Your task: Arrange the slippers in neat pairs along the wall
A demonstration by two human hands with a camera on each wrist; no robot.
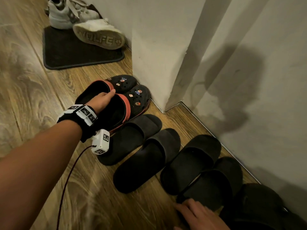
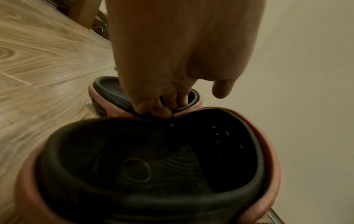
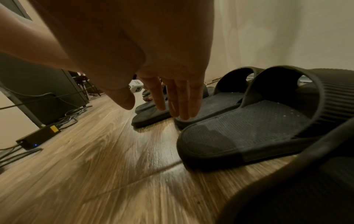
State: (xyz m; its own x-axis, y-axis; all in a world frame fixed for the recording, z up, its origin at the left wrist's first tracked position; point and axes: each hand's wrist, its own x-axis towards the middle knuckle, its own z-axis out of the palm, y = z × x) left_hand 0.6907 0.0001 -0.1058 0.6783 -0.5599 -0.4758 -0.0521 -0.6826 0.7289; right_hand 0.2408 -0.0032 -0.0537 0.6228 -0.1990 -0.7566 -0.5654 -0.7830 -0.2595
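Two black clogs with red rims and small charms, the far clog (image 1: pixel 123 83) and the near clog (image 1: pixel 137 98), point their toes at the wall corner. My left hand (image 1: pixel 103 98) pinches their adjoining inner rims together; the left wrist view shows the fingers (image 2: pixel 157 109) curled over both rims, with the near clog (image 2: pixel 153 166) below them. Two pairs of black slides (image 1: pixel 132 136) (image 1: pixel 191 161) lie side by side along the wall. My right hand (image 1: pixel 199 214) hovers with straight fingers (image 3: pixel 172 98) by the heel of a slide (image 3: pixel 249 136), holding nothing.
Another dark slide (image 1: pixel 259 201) lies at the bottom right by the wall (image 1: pixel 249 80). White sneakers (image 1: pixel 99 34) sit on a dark mat (image 1: pixel 66 55) at the back. A power adapter (image 3: pixel 38 136) and cables lie on the wooden floor to the left.
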